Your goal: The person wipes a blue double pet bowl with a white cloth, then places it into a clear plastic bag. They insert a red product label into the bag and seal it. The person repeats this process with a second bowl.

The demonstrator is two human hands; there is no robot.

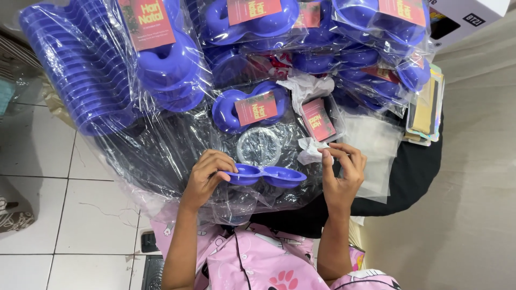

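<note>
My left hand [207, 177] holds a blue plastic two-cup dish [266, 175] by its left end, level above a sheet of clear wrap. My right hand [343, 177] pinches a crumpled white tissue [312, 152] just right of the dish. A round clear lid [259, 146] lies behind the dish. Further back rests a wrapped blue dish with a red card [248, 107], and a loose red card [318, 119] in clear film lies beside it.
A tall stack of blue dishes in plastic [80, 70] stands at the back left. Several wrapped blue dishes with red cards [344, 32] pile up at the back. Clear bags [376, 145] and shiny card packs [427, 110] lie right. White floor tiles [37, 156] spread left.
</note>
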